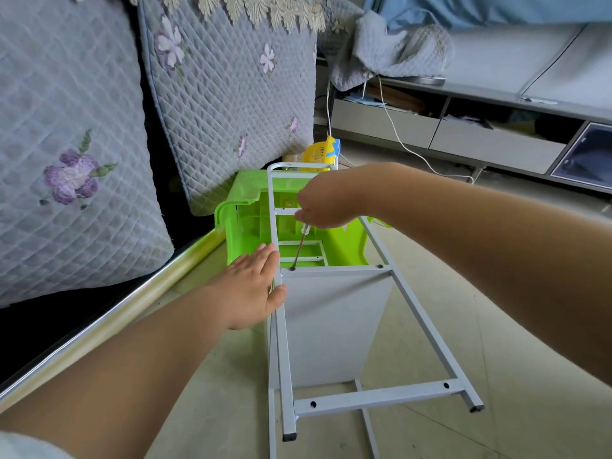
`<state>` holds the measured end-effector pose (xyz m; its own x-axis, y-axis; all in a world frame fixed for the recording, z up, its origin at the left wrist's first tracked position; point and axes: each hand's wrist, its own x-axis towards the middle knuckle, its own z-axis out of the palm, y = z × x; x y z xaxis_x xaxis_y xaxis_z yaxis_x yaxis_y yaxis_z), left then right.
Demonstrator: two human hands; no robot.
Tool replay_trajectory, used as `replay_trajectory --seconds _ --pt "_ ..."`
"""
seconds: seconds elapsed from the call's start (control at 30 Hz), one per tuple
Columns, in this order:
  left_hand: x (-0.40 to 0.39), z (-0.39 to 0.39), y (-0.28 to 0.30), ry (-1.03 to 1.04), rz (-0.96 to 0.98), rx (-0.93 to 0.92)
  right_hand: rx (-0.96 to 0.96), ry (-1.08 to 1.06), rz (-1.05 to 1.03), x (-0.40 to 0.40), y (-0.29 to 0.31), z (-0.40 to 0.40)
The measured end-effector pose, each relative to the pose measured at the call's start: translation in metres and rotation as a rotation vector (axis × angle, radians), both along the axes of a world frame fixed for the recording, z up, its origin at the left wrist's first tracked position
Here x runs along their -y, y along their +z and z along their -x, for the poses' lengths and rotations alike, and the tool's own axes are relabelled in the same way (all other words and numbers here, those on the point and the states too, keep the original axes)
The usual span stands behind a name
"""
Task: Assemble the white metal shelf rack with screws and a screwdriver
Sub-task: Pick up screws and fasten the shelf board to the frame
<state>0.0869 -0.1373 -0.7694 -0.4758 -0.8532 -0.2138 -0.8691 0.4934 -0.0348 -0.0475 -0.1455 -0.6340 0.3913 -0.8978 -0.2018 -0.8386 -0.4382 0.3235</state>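
Left hand (255,286) flat against rack (334,326) — screwdriver (299,248) in right grip (323,207)

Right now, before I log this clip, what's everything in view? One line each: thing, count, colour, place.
shelf rack: one, white metal, lying on its side on the floor, far end over the stool
screwdriver: one, metal shaft, tip at a screw on the rack's upper crossbar
plastic stool: one, green, tipped over beside the sofa
basket: one, yellow, behind the stool
sofa cushions: two, grey quilted with purple flowers, left
cabinet: one, grey, low, far right
cable: one, white, hanging from the cabinet to the floor
left hand: flat, fingers straight against the rack's left rail
right hand: gripping the screwdriver's handle
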Motion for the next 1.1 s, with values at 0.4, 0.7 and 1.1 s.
replay_trajectory --seconds 0.4,0.7,1.1 --pt "-0.004 0.002 0.005 0.029 -0.038 -0.028 -0.013 -0.049 -0.147 0.009 0.012 0.003" --pt "-0.004 0.002 0.008 0.03 -0.056 -0.002 -0.16 0.12 -0.001 -0.006 0.003 0.004" --pt "-0.005 0.003 0.01 0.036 -0.064 0.031 -0.136 0.068 -0.038 0.0 0.01 -0.009"
